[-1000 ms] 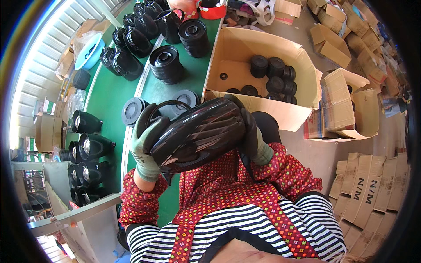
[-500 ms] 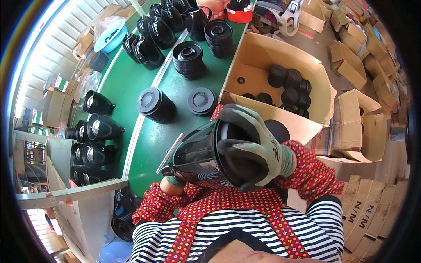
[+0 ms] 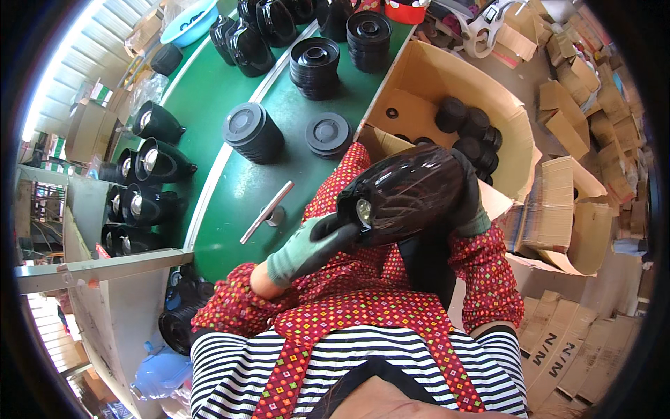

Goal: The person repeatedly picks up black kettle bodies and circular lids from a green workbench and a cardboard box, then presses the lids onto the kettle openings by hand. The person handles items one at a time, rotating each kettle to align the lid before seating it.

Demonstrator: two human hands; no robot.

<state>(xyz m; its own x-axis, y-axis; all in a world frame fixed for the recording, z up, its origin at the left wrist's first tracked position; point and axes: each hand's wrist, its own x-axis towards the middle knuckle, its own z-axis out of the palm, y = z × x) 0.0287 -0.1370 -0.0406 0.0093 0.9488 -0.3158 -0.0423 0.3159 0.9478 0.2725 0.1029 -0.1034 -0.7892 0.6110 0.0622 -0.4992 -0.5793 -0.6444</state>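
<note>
I hold a glossy black jug body point(image 3: 412, 192) in front of my apron, tilted on its side. My left hand point(image 3: 314, 244), in a pale green glove with dark fingers, is closed at its narrower end, beside a small round shiny metal opening point(image 3: 363, 212). Gripping the wide end is my right hand point(image 3: 473, 202), gloved alike; the jug hides part of its fingers. A metal T-shaped bar tool point(image 3: 266, 211) stands on the green table point(image 3: 230, 216), just beyond my left hand. Farther back are a stack of black round lids point(image 3: 252, 133) and a lower stack point(image 3: 328, 135).
An open cardboard box point(image 3: 481, 77) at the right holds several black round parts point(image 3: 474, 122). Black jug bodies point(image 3: 157, 160) lie along the table's left side, and others point(image 3: 248, 49) stand at the back. A metal rail point(image 3: 105, 269) crosses at the left. Flattened cartons point(image 3: 558, 335) lie lower right.
The jug has been turned over, its wide end now away from me to the right. My left hand has come out from below it to the narrow end. My view has shifted slightly.
</note>
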